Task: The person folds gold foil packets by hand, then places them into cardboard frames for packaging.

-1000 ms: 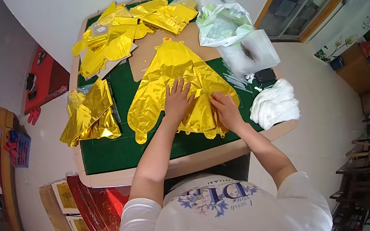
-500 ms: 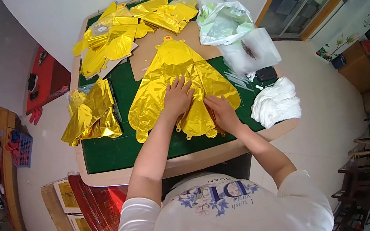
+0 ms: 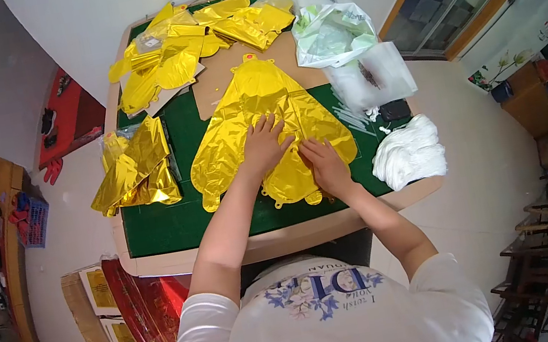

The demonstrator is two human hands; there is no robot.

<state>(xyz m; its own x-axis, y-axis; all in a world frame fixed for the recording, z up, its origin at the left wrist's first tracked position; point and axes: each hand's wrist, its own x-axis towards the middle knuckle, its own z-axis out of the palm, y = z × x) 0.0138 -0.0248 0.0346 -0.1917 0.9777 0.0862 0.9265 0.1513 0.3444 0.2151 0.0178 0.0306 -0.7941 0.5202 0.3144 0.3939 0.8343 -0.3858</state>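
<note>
Left hand (image 3: 266,147): palm down, fingers fanned and resting on the gold foil piece (image 3: 261,93), grasping nothing. Right hand (image 3: 324,162): fingers lightly bent and touching the same foil; whether they pinch an edge cannot be told.

The foil piece is shiny, creased and uninflated, narrow at the far end, where a small red mark (image 3: 248,56) shows, and broad toward the person, with rounded lobes and small tabs along the near edge.

Surroundings, left to right: a folded foil bundle (image 3: 133,173) on the green table (image 3: 161,235); behind it, a loose foil pile (image 3: 176,60); a brown cardboard sheet (image 3: 209,96), partly beneath the foil's far end; an opened plastic bag (image 3: 332,42); thin pale sticks (image 3: 353,118); translucent packets (image 3: 385,76); a black object (image 3: 394,110); and a white strand bundle (image 3: 407,154). The 2 hands hide parts of the foil's near half.

The foil lies at mid-table, directly under both hands, extending beyond them on the left, right and far sides.
</note>
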